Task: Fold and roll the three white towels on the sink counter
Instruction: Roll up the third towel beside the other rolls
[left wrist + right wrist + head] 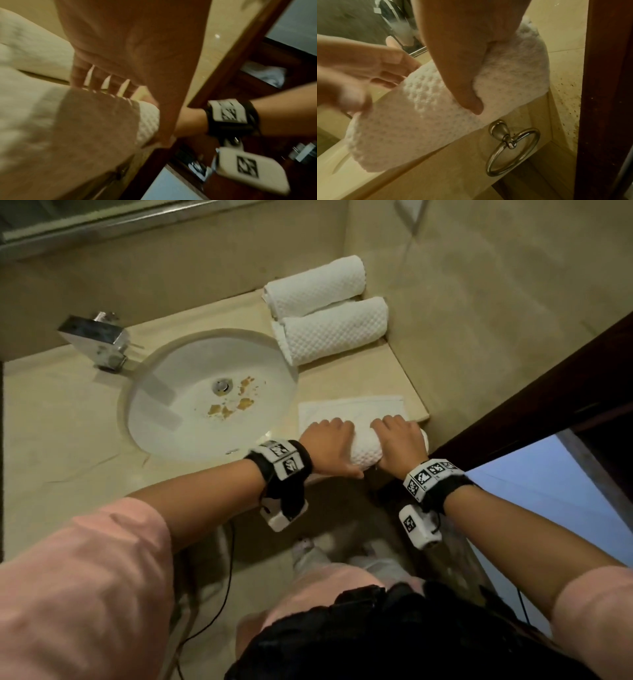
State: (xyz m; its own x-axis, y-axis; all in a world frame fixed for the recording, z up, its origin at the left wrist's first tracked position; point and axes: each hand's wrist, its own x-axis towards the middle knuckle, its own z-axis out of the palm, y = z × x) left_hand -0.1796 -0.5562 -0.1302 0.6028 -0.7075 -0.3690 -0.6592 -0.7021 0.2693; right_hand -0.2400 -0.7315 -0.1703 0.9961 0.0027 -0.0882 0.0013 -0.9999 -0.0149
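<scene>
Two rolled white waffle towels, the far one (317, 285) and the near one (334, 332), lie side by side at the back right of the counter (61, 419). The third towel (349, 409) lies at the front right corner, its near part wound into a roll (364, 451). My left hand (325, 445) grips the roll's left end and my right hand (399, 440) its right end, fingers curled over the top. In the right wrist view my right thumb (471, 102) presses into the roll (419, 121). The left wrist view is blurred.
A round white sink (125, 412) with brown stains fills the counter's middle, with a chrome tap (94, 340) behind it. A beige wall (479, 302) and a dark wooden door frame (548, 392) bound the right side. A metal towel ring (511, 148) hangs below the counter edge.
</scene>
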